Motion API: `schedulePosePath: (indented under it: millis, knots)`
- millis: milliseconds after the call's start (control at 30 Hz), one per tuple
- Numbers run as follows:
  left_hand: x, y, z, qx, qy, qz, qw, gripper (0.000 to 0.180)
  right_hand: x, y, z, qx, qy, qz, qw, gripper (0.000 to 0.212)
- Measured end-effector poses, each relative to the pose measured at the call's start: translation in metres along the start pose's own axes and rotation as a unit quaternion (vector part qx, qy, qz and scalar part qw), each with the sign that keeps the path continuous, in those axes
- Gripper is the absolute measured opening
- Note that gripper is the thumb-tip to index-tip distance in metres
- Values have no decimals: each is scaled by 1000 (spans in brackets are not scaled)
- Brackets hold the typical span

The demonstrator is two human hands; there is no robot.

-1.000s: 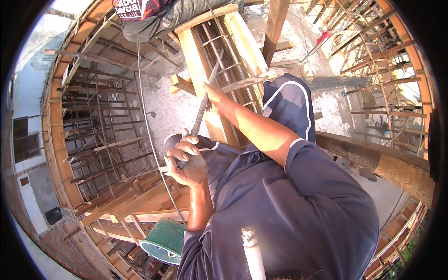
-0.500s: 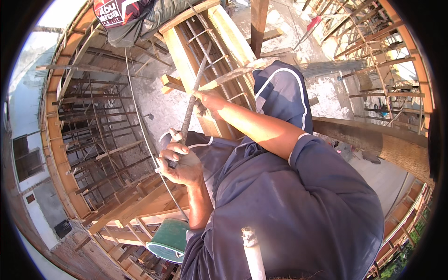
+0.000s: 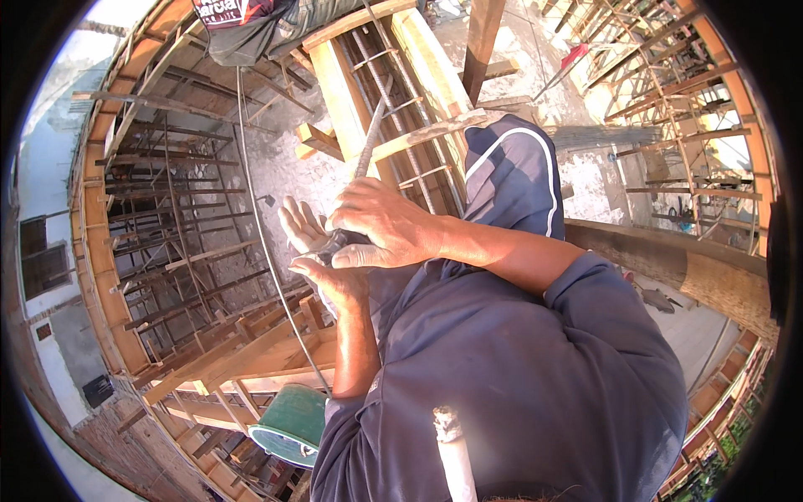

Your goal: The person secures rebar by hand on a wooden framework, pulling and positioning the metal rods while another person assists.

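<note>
A ribbed steel bar slants from the wooden beam form down to my hands. My right hand is closed over its near part, back of the hand up, the thumb reaching toward my left palm. Just beneath and to the left, my left hand lies palm up, its fingers stretched out. Something dark, perhaps the bar's end, shows between the two hands; most of it is hidden. Inside the form runs a cage of reinforcing bars, crossed by a wooden batten near my knee.
A green bucket hangs or stands at lower left, beside a long thin rod. Another person's dark trousers show at top left. Timber scaffolding drops to a lower level. A thick beam lies right. A cigarette juts in below.
My right hand has slid down the bar toward my left hand, and the two now meet. The left fingers have straightened from a loose curl round the bar's end. The view has shifted slightly.
</note>
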State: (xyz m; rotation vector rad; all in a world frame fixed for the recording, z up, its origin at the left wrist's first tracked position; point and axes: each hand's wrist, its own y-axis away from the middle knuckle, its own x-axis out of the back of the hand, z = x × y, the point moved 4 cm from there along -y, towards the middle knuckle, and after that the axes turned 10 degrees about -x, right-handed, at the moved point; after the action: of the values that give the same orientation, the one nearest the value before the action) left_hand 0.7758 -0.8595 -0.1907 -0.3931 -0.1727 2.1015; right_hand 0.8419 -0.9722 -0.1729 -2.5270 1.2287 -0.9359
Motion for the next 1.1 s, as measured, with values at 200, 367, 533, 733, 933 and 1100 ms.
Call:
schedulePosePath:
  millis: [200,367,533,733,933,1100]
  knots:
    - [16,13,7,80,130,35,988,79,-43,-37,9,-1,-3,-113,994,74]
    - [31,15,0,111,219,44,968,72,-34,-48,-6,-45,-4,-192,980,72]
    - [-37,32,-10,94,144,-69,983,73,45,5,2,78,-114,-4,990,48]
    - [-7,16,-16,124,135,-125,975,74,-3,-19,13,40,-53,-39,997,67]
    - [104,64,-57,193,23,-139,971,67,-14,-14,10,-19,-37,-70,997,68]
    - [58,65,-63,213,-176,-267,923,54,-8,-21,-3,-22,23,-58,998,54]
